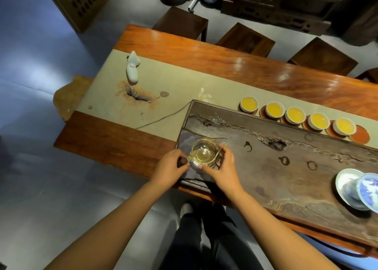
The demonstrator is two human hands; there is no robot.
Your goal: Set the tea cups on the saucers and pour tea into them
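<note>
A glass tea pitcher with a little pale tea in it stands on the left end of the dark wooden tea tray. My left hand grips its dark wooden handle. My right hand wraps around the pitcher's right side. Beyond the tray's far edge, several white tea cups filled with yellow tea sit in a row on red-brown saucers. One saucer at the right end of the row carries no cup.
A blue-and-white lidded bowl rests on a white dish at the tray's right end. A beige runner with a lotus painting bears a white ceramic ornament. Dark wooden stools stand along the table's far side.
</note>
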